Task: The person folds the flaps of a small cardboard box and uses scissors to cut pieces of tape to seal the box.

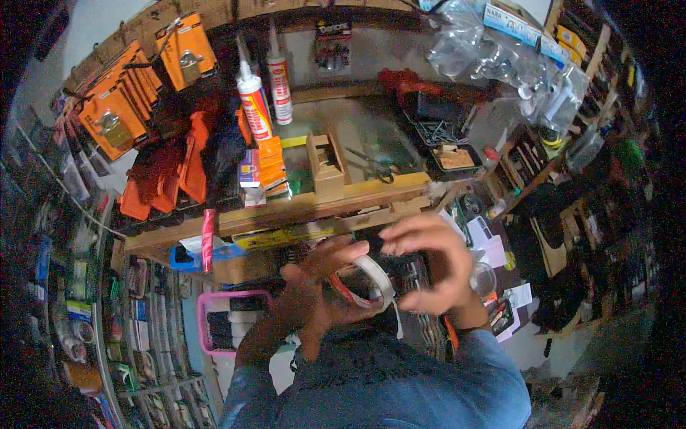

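Note:
My left hand (321, 284) grips a roll of white tape (378, 279) with a reddish inner core, held in front of my chest. A thin loose strip hangs from the roll's right side. To the right of it, my right hand (437, 263) is raised and blurred, thumb and fingers curved apart. Nothing shows clearly between its fingers. Beyond both hands runs the wooden front edge (278, 212) of a glass-topped counter (364, 123). Part of the roll is hidden by my left fingers.
Two silicone sealant tubes (254, 104) stand on the counter beside orange boxes (272, 166) and an open cardboard box (328, 179). Scissors (375, 166) lie to their right. A black tray (455, 158) sits farther right. Orange carded padlocks (115, 128) hang left. Below is a pink-rimmed basket (201, 322).

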{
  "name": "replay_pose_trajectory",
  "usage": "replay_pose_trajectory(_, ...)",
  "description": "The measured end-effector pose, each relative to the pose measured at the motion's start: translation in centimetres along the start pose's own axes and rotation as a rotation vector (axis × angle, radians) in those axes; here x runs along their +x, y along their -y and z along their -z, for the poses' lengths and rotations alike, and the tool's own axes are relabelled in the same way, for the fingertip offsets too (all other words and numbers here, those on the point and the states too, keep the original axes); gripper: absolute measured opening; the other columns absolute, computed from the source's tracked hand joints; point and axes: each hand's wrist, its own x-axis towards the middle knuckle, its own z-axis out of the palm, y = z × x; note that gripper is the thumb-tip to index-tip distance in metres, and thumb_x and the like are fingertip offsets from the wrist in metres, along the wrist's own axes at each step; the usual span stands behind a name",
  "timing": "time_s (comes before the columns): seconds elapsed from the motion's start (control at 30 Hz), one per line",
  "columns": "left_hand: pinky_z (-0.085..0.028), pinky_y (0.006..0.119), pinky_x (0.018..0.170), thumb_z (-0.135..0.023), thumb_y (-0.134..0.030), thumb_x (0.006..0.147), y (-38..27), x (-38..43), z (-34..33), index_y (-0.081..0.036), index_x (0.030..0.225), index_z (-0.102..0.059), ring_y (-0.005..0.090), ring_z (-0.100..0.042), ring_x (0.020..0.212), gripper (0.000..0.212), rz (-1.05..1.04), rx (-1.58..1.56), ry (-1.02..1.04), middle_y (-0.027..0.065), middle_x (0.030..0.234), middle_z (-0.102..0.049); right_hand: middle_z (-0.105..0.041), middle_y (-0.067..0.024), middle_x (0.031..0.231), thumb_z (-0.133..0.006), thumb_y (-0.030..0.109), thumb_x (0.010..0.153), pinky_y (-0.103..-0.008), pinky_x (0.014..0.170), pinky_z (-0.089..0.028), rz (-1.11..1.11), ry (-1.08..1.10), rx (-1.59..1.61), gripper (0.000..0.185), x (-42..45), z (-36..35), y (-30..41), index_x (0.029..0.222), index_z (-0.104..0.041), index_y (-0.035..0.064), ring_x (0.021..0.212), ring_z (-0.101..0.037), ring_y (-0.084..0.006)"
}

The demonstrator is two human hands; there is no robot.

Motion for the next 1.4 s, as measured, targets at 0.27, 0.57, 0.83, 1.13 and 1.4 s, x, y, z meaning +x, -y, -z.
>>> replay_pose_trajectory(0.27,-0.035,0.047,0.113,-0.092,-0.039,0.061,-0.3,0.8,-0.3,-0.008,0.142,-0.045,0.0318,-0.049,0.131,0.098,0.024,0.133,0.120,0.0082,0.139,-0.053,-0.069,-0.0199,0.107,-0.078,-0.001,0.070,-0.0367,0.066,-0.059,0.320,-0.090,-0.207,0.031,-1.1,-1.6,-0.1,0.098,-0.065,0.0003,0.075,-0.070,-0.0262)
replay_pose_trajectory(0.57,-0.039,0.044,0.110,-0.085,-0.031,0.069,-2.9,0.6,-0.3,-0.010,0.133,-0.053,0.0289,-0.053,0.126,0.075,0.044,0.095,0.170,0.0104,0.136,-0.055,-0.056,-0.0088,0.084,-0.079,-0.004,0.069,-0.0349,0.063,-0.055,0.461,-0.217,-0.133,0.031,-2.5,-2.8,-1.8,0.072,-0.052,0.0099,0.076,-0.066,-0.0279)
replay_pose_trajectory(0.83,-0.044,0.044,0.105,-0.075,-0.020,0.080,-2.7,-1.0,-0.6,-0.011,0.121,-0.062,0.0286,-0.057,0.121,0.044,0.035,0.122,0.107,0.0136,0.128,-0.060,-0.058,-0.0111,0.090,-0.075,-0.002,0.070,-0.0428,0.062,-0.059,0.503,-0.185,0.056,0.027,-3.7,-3.2,-2.5,0.087,-0.056,0.0048,0.076,-0.068,-0.0337)
replay_pose_trajectory(1.13,-0.039,0.037,0.109,-0.069,-0.023,0.081,-2.8,-1.7,-0.9,-0.014,0.111,-0.072,0.0240,-0.051,0.127,0.032,0.013,0.104,0.063,0.0138,0.141,-0.050,-0.059,-0.0168,0.095,-0.081,0.003,0.075,-0.0453,0.066,-0.060,0.552,-0.150,0.016,0.025,-3.7,-2.3,-1.9,0.089,-0.060,0.0024,0.075,-0.067,-0.0357)
replay_pose_trajectory(1.4,-0.042,0.046,0.107,-0.074,-0.019,0.084,0.1,-5.4,-1.1,-0.014,0.127,-0.061,0.0345,-0.056,0.122,0.046,0.125,0.382,0.039,0.0145,0.127,-0.060,-0.062,-0.0176,0.096,-0.082,0.004,0.072,-0.0438,0.068,-0.061,0.586,-0.225,0.033,0.028,-4.4,-2.1,-1.7,0.094,-0.065,0.0017,0.077,-0.068,-0.0347)
